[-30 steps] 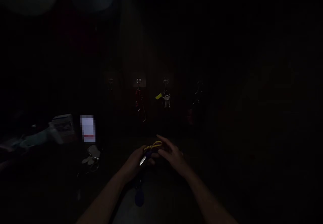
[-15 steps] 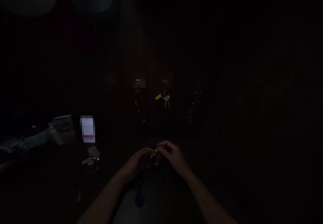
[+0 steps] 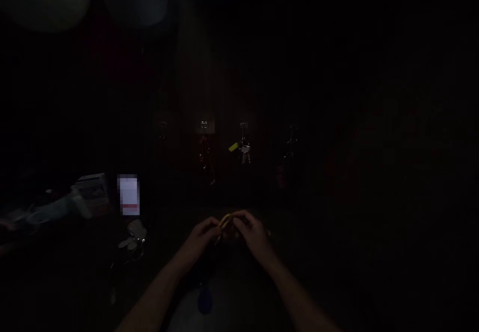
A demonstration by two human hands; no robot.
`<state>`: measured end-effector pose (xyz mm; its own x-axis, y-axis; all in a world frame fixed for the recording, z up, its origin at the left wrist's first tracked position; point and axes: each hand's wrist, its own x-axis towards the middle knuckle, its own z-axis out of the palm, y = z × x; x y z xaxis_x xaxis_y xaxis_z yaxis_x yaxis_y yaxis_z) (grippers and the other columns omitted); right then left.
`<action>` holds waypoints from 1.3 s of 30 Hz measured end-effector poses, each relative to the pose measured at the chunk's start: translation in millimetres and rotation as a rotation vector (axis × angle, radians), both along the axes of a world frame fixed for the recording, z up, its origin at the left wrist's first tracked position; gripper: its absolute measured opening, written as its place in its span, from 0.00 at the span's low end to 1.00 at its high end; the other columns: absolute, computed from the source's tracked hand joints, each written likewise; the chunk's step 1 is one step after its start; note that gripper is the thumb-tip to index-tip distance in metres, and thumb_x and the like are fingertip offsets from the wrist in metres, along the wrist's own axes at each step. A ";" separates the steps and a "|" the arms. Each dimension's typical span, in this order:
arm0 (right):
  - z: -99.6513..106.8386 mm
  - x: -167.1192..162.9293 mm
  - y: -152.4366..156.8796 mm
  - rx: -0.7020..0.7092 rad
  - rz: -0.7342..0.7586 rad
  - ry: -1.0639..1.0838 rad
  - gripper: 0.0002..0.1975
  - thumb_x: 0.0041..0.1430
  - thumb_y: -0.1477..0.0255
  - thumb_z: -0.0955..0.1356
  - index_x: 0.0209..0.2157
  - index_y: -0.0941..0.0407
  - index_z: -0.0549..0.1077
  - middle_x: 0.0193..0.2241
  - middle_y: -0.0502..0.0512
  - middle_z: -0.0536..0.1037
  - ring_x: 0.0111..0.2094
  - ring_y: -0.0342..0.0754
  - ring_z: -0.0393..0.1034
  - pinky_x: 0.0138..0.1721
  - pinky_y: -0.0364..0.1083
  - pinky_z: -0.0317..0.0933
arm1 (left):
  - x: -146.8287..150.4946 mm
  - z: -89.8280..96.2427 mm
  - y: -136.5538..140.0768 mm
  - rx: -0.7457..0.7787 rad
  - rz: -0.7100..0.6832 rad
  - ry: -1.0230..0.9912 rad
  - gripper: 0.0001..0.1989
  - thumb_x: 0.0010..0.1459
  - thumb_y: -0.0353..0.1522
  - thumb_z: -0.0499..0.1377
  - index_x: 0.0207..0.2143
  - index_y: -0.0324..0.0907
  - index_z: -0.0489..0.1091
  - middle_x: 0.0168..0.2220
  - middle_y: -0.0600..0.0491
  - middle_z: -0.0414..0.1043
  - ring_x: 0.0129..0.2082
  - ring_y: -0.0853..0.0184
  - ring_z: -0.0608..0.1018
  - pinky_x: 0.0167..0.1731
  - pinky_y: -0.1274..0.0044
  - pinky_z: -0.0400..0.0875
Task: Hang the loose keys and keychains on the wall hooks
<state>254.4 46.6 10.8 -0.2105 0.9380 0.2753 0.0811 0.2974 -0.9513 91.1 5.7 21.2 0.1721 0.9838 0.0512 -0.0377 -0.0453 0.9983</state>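
In the dim light my left hand (image 3: 204, 236) and my right hand (image 3: 252, 229) meet near the lower middle of the head view. Between their fingertips is a thin yellow loop (image 3: 224, 220), perhaps a cord or band; its exact kind is too dark to make out. Both hands are closed in a pinch, the left on the loop's near side and the right at its upper end. A blue drop-shaped key fob (image 3: 204, 301) shows below my left forearm; what it is attached to is hidden in shadow.
Ahead, a row of hooks carries a red key bunch (image 3: 204, 147), keys with a yellow tag (image 3: 233, 147) and a dark bunch (image 3: 290, 147). To the left are a lit screen (image 3: 129, 195), a box (image 3: 92, 192) and loose keys (image 3: 135, 234).
My left hand has shifted slightly left, and the yellow loop now stands more upright and shows more between the fingers. The view has tilted a little.
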 end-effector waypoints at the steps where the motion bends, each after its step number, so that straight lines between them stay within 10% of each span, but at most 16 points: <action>1: -2.8 0.2 2.7 0.004 -0.011 -0.003 0.15 0.51 0.57 0.64 0.33 0.54 0.71 0.23 0.49 0.74 0.23 0.43 0.66 0.24 0.42 0.60 | -1.7 -0.2 2.5 -0.011 0.032 -0.017 0.10 0.52 0.39 0.58 0.28 0.41 0.67 0.23 0.59 0.67 0.24 0.73 0.69 0.26 0.82 0.62; 9: -29.2 4.8 22.0 0.034 -0.046 -0.211 0.14 0.54 0.59 0.61 0.34 0.54 0.71 0.19 0.47 0.70 0.21 0.43 0.64 0.22 0.41 0.57 | -12.2 17.0 20.0 0.079 0.307 -0.095 0.14 0.50 0.44 0.57 0.29 0.42 0.65 0.21 0.60 0.64 0.20 0.74 0.68 0.22 0.83 0.61; 25: -27.4 5.3 21.0 0.115 -0.057 -0.509 0.13 0.56 0.64 0.61 0.29 0.53 0.74 0.23 0.47 0.77 0.28 0.46 0.71 0.32 0.43 0.56 | -22.3 144.4 77.7 0.622 0.704 0.198 0.11 0.55 0.39 0.51 0.27 0.42 0.66 0.22 0.60 0.66 0.24 0.71 0.70 0.26 0.81 0.61; 39: -23.1 5.6 18.1 0.084 -0.033 -0.455 0.14 0.57 0.63 0.60 0.28 0.54 0.74 0.23 0.48 0.76 0.28 0.45 0.71 0.32 0.42 0.56 | -41.3 121.0 98.0 0.405 0.729 0.215 0.17 0.49 0.45 0.55 0.21 0.41 0.67 0.20 0.59 0.65 0.24 0.69 0.68 0.24 0.80 0.57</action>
